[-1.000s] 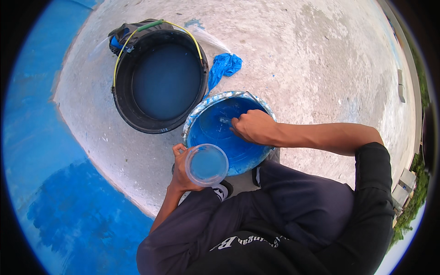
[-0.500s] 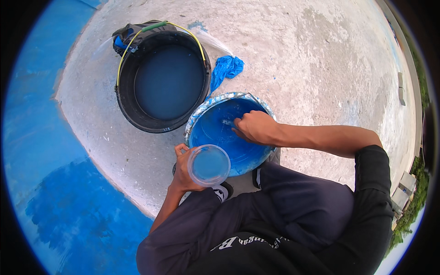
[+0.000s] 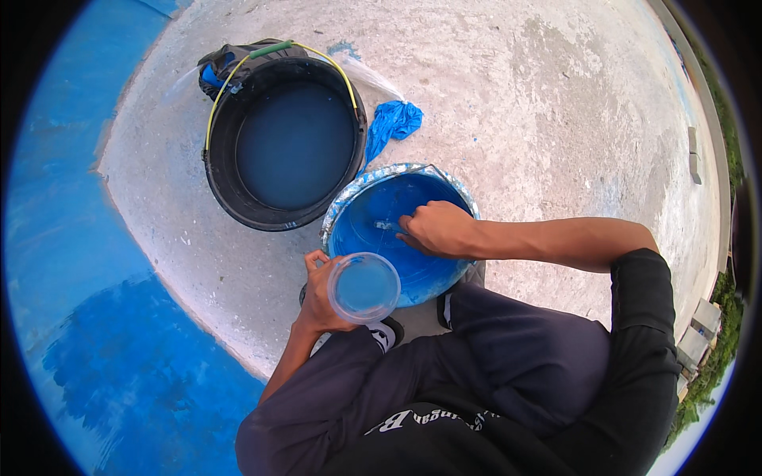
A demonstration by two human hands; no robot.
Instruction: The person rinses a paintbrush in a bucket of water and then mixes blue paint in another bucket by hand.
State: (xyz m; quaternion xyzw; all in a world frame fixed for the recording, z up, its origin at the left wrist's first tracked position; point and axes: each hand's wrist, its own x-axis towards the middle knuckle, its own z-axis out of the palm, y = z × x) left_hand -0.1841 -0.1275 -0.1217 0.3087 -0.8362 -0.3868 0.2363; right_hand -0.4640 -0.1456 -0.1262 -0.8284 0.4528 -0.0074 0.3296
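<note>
Two hands in play, and both are busy at the paint bucket (image 3: 429, 284)! The left hand (image 3: 318, 293) has the cup (image 3: 363, 316), its grip wrapped around the side, just in front of the bucket's near left rim. There's cloudy blue liquid in there. Over the bucket, the right hand (image 3: 438, 228) reaches in with fingers curled, a pale strip (image 3: 385, 225) showing right at the fingertips. Is that grip closed on it? Cannot tell from here; the fingers hide the join.

The step in hand looks like stirring or scraping inside the bucket, with the cup on standby. What does the next move call for? A level cup, surely, and a firm right hand if that strip is a tool.

Now the lie of things: the cup's mouth faces up at the camera, so its long axis runs roughly along the line of sight. The bucket opens upward too, exact lean hard to call in this bent view. The strip lies roughly crosswise, one end at the fingers, the other pointing left. Beyond, the black bucket (image 3: 225, 170) stands close by on the left.
</note>
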